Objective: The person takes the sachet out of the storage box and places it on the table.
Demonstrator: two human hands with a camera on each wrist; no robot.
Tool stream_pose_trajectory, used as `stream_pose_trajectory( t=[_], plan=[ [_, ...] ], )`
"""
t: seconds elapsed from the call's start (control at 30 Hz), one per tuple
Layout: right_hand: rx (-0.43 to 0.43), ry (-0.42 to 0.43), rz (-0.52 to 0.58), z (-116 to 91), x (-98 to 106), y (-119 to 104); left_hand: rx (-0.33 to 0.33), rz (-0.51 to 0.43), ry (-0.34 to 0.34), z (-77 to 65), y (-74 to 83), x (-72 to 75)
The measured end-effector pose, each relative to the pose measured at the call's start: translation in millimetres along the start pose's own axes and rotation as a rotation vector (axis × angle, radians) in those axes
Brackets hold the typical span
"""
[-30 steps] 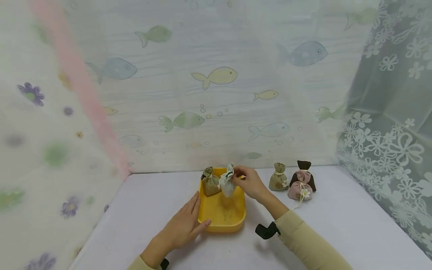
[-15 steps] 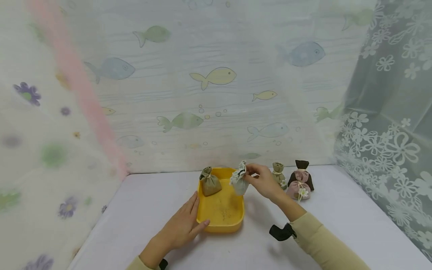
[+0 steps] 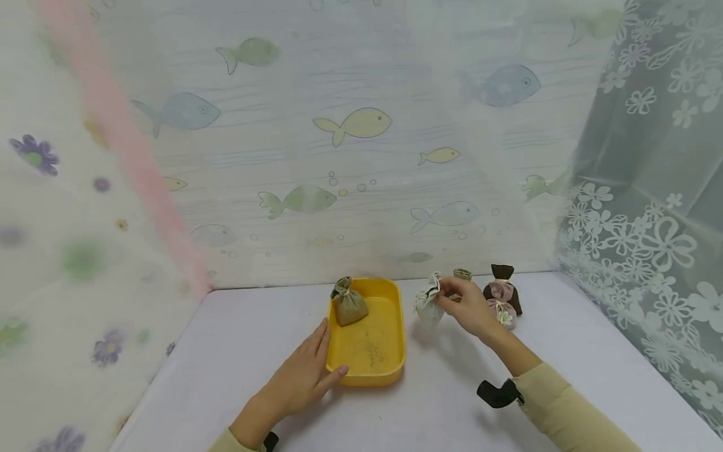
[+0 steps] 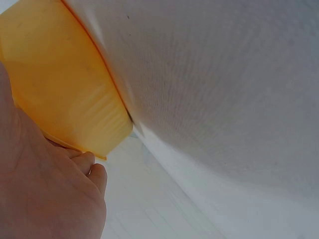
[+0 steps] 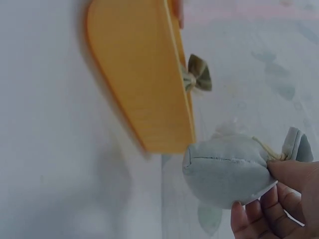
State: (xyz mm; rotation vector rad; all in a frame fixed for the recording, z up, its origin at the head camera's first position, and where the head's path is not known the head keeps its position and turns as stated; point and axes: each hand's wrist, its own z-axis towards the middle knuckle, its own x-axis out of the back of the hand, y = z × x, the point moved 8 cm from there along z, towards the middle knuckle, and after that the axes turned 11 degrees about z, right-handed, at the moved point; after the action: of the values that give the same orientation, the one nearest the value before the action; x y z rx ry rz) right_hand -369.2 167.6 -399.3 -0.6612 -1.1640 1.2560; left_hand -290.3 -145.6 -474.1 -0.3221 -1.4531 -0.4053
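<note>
My right hand [image 3: 469,307] pinches a pale drawstring pouch [image 3: 428,309] by its gathered neck. The right wrist view shows this pouch [image 5: 227,172] lying sideways to that camera, thumb at the cord and fingertips under its body. It hangs just to the right of a yellow plastic tray [image 3: 367,355], apart from it. Inside the tray, at its back left, stands an olive pouch [image 3: 351,309]. My left hand [image 3: 296,373] rests against the tray's left side with fingers extended, the thumb at the front left corner.
Behind my right hand the top of another olive pouch [image 3: 462,274] shows, the remainder hidden. Right of it a pink pouch [image 3: 500,290] with a white flower stands in front of a dark brown pouch [image 3: 502,271]. A fish-patterned curtain [image 3: 282,251] borders the table's back.
My right hand has carried the pale pouch from over the tray rightward to beyond its right rim, and now covers most of the olive pouch there. My left hand stays at the tray.
</note>
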Motion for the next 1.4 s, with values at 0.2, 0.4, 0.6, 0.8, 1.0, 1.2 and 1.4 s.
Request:
stream_pose_trajectory(
  t=[0.2, 0.4, 0.6, 0.8, 1.0, 1.2, 1.4],
  plan=[
    [-0.008, 0.025, -0.051, -7.0, 17.4, 13.3, -0.001, 0.002, 0.004, 0.0, -1.6, 0.3],
    [-0.035, 0.047, -0.123, -17.5, 32.8, 24.3, -0.001, -0.010, 0.002, 0.2, -0.4, 1.6],
    [-0.044, 0.074, -0.194, -25.9, 42.8, 32.2, 0.000, -0.011, 0.004, 0.7, -0.7, 1.1],
    [-0.058, 0.072, -0.162, -32.3, 46.5, 40.6, 0.001, -0.018, 0.010, 0.8, -2.0, -0.5],
    [-0.051, 0.079, -0.181, -39.0, 50.8, 47.3, 0.006, -0.024, 0.016, -0.6, -0.7, -0.9],
    [-0.054, 0.086, -0.177, -44.6, 56.4, 50.4, 0.006, -0.015, 0.026, -3.5, 2.9, 0.6],
    [-0.053, 0.076, -0.166, -50.0, 59.4, 48.9, 0.015, -0.013, 0.022, -7.0, 6.0, -0.6]
  ],
)
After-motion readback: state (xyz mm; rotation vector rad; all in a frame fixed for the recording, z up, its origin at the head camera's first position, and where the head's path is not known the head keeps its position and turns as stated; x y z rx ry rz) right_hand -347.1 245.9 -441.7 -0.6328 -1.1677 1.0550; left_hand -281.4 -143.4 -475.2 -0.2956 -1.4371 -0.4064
